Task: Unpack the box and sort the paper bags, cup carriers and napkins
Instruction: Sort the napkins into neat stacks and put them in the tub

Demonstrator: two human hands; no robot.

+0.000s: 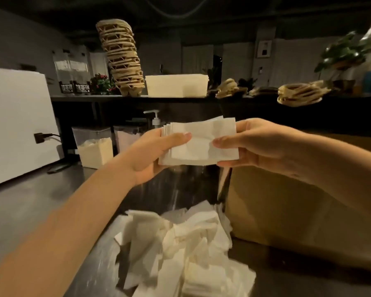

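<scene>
Left hand and right hand both pinch a napkin stack held above the counter, far of the loose napkin pile (box right). Risk: uneven sheets slip out, scatter.

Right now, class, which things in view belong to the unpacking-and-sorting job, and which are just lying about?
Job: napkins held by left hand and right hand; loose napkin pile; cardboard box; cup carrier stack.
Lying about: pump bottle; flowering plant; white appliance; clear tubs.
</scene>
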